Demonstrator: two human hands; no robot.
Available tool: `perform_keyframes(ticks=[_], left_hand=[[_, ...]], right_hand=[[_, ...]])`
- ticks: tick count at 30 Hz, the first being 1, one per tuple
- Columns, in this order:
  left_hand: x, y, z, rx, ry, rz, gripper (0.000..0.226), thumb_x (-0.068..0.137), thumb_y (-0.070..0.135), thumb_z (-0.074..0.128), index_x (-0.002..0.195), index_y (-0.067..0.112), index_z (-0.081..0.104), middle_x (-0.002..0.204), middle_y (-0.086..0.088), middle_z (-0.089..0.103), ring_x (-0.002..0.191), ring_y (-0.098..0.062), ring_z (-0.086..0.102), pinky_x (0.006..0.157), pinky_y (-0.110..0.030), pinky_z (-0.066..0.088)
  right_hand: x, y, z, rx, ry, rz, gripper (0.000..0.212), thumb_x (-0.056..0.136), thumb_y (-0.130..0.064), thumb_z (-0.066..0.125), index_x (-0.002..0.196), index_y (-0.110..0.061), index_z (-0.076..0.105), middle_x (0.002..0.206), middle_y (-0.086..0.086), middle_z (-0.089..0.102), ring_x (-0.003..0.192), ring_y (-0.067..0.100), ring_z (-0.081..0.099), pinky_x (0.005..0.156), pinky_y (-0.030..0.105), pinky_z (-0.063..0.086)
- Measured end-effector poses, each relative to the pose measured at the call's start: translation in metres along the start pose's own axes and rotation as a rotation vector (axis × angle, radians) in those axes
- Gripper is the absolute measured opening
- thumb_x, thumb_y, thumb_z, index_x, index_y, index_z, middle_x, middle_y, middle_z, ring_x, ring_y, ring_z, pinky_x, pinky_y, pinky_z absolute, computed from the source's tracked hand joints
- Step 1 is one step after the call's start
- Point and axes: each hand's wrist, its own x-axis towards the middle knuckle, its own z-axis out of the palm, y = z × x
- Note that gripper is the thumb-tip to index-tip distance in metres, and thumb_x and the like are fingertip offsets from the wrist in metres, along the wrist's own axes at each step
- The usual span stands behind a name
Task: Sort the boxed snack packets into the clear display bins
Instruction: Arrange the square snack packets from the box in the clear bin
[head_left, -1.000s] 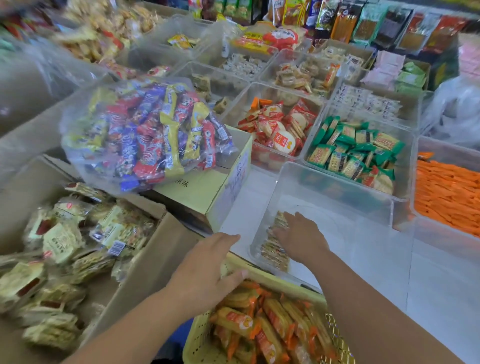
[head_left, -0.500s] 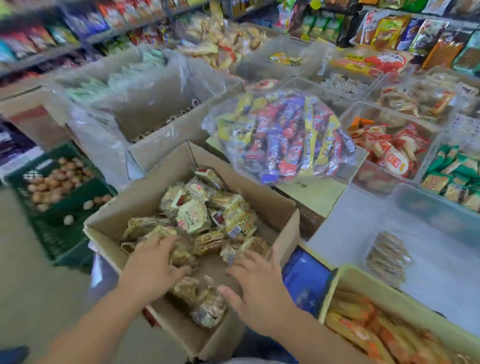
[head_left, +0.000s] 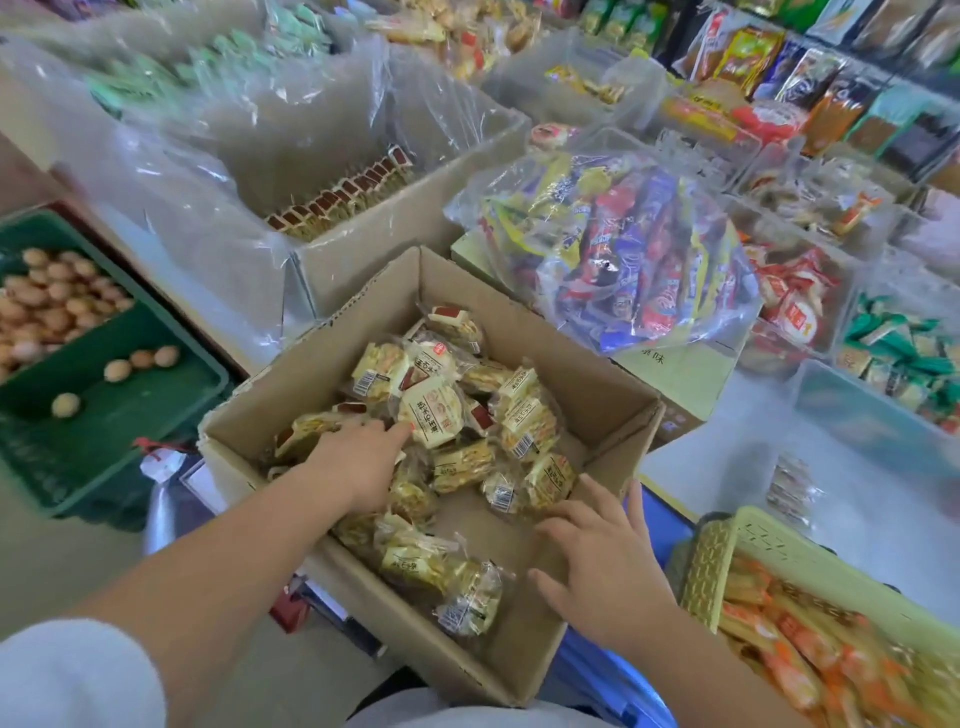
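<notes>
An open cardboard box (head_left: 582, 374) in front of me holds several pale yellow snack packets (head_left: 431, 410). My left hand (head_left: 358, 462) lies palm down on the packets at the box's left side, fingers reaching over them; whether it grips one I cannot tell. My right hand (head_left: 602, 561) hovers over the box's near right corner with fingers spread and nothing in it. At the right, a clear display bin (head_left: 852, 415) holds a few of the same packets (head_left: 789, 488).
A clear bag of colourful snack bars (head_left: 623, 244) rests on a closed carton behind the box. A plastic-lined carton (head_left: 343, 197) stands behind left, a green crate of eggs (head_left: 104, 395) at left, a yellow basket of orange packets (head_left: 810, 623) at right. Filled clear bins line the back right.
My view swung left from the clear bin to the cardboard box. Both hands left the bin and basket and came down into the box, the left one onto the packets.
</notes>
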Motion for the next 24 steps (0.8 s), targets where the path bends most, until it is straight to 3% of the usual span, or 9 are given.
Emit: perform_keyframes(ticks=[5,7,9,11,15,17,19,22,24], left_hand=[[-0.012,-0.009,-0.004,-0.162,0.095,0.108,0.079,0.08,0.03,0.074,0.149,0.031,0.034,0.137,-0.004,0.055,0.126,-0.028,0.051,0.099,-0.045,0.052],[-0.025,-0.016,-0.006,-0.331,0.185,0.13,0.082,0.08,0.032,0.075,0.151,0.034,0.035,0.145,0.0,0.053,0.132,-0.025,0.05,0.103,-0.043,0.05],[-0.041,-0.023,-0.003,-0.512,0.316,0.137,0.081,0.079,0.033,0.076,0.151,0.036,0.038,0.149,0.005,0.051,0.134,-0.02,0.048,0.106,-0.039,0.047],[-0.059,-0.029,0.003,-0.621,0.447,0.127,0.08,0.079,0.033,0.079,0.15,0.036,0.041,0.149,0.007,0.05,0.133,-0.016,0.046,0.109,-0.037,0.044],[-0.09,-0.034,0.024,-0.771,0.602,0.103,0.074,0.08,0.027,0.083,0.146,0.032,0.05,0.145,0.014,0.05,0.136,-0.009,0.042,0.115,-0.032,0.035],[-0.103,-0.035,0.028,-0.935,0.601,0.076,0.071,0.08,0.025,0.085,0.139,0.046,0.051,0.138,0.029,0.051,0.128,0.008,0.046,0.107,-0.014,0.039],[-0.113,-0.038,0.025,-1.186,0.567,0.057,0.069,0.079,0.021,0.086,0.132,0.053,0.055,0.127,0.031,0.06,0.113,0.009,0.059,0.087,-0.005,0.046],[-0.123,-0.04,0.017,-1.49,0.568,0.02,0.064,0.074,0.025,0.082,0.127,0.051,0.06,0.12,0.019,0.07,0.104,-0.006,0.069,0.087,-0.025,0.052],[-0.127,-0.038,0.015,-1.632,0.55,0.031,0.061,0.078,0.018,0.084,0.124,0.053,0.062,0.121,0.017,0.071,0.107,-0.007,0.069,0.087,-0.03,0.054]], right_hand=[[0.009,-0.006,-0.007,-0.139,-0.107,-0.082,0.066,0.085,-0.066,0.035,0.144,-0.039,0.046,0.15,-0.013,0.044,0.155,0.03,-0.011,0.11,0.066,-0.027],[0.018,-0.013,-0.008,-0.134,-0.126,-0.14,0.065,0.088,-0.063,0.042,0.148,-0.036,0.042,0.152,-0.008,0.043,0.156,0.03,-0.002,0.117,0.064,-0.017],[0.031,-0.028,-0.006,-0.016,-0.155,-0.187,0.069,0.091,-0.057,0.051,0.153,-0.031,0.035,0.153,-0.004,0.041,0.152,0.027,0.02,0.124,0.052,0.007],[0.046,-0.047,0.0,0.183,-0.23,-0.204,0.08,0.089,-0.05,0.063,0.157,-0.026,0.028,0.155,0.0,0.038,0.144,0.024,0.034,0.117,0.036,0.028],[0.072,-0.082,0.022,0.318,-0.381,-0.164,0.102,0.084,-0.05,0.073,0.161,-0.02,0.014,0.163,0.005,0.027,0.145,0.024,0.033,0.116,0.031,0.032],[0.079,-0.094,0.034,0.282,-0.416,-0.129,0.099,0.085,-0.046,0.074,0.161,-0.019,0.016,0.16,0.007,0.035,0.143,0.026,0.038,0.113,0.031,0.034],[0.084,-0.104,0.042,0.223,-0.421,-0.101,0.081,0.088,-0.037,0.072,0.154,-0.019,0.029,0.143,0.009,0.053,0.126,0.029,0.053,0.095,0.031,0.043],[0.089,-0.111,0.042,0.145,-0.369,-0.099,0.047,0.092,-0.025,0.068,0.133,-0.018,0.045,0.121,0.01,0.062,0.096,0.027,0.059,0.073,0.032,0.043],[0.089,-0.106,0.033,0.162,-0.349,-0.105,0.049,0.093,-0.025,0.067,0.136,-0.018,0.046,0.121,0.009,0.065,0.096,0.027,0.063,0.076,0.035,0.052]])
